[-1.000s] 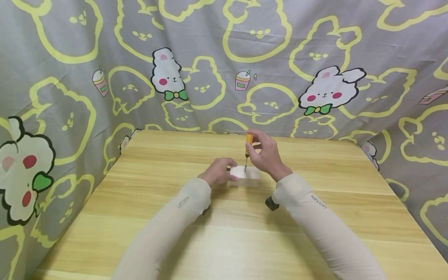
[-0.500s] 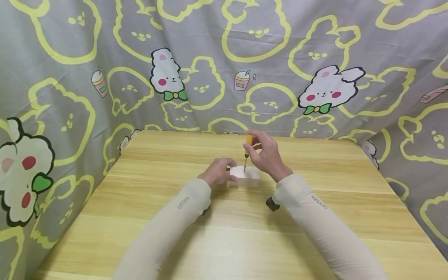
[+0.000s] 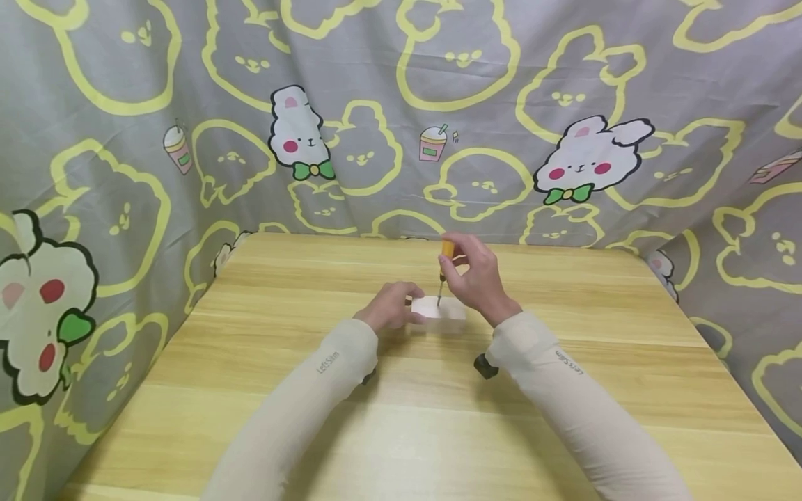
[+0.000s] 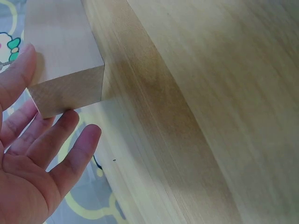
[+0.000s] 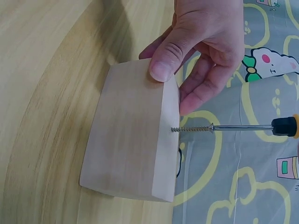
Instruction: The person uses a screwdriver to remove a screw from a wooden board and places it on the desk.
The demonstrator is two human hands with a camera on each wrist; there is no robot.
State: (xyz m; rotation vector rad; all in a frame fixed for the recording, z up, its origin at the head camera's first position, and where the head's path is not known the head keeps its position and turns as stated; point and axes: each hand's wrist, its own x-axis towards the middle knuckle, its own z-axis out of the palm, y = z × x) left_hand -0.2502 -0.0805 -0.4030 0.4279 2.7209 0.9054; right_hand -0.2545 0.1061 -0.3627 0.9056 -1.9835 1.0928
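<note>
My left hand (image 3: 391,306) grips one end of a pale wooden block (image 3: 432,306), which stands on the table. In the right wrist view, the thumb presses the broad face of the block (image 5: 126,130) and the fingers lie on the opposite side. My right hand (image 3: 476,275) holds a screwdriver with a yellow handle (image 3: 447,249) upright over the block, thumb and fingers around the handle. At the tip of the screwdriver's shaft (image 5: 243,127) sits a threaded screw (image 5: 194,129), its point at the block's narrow top face and most of its thread exposed.
The wood-grain table (image 3: 401,431) reaches to a grey curtain (image 3: 376,69) with yellow cartoon outlines at the back and sides. A small black object (image 3: 485,366) shows under the right sleeve (image 3: 526,341).
The right thumb and fingers have shifted slightly around the screwdriver handle. The left hand and the block keep their place.
</note>
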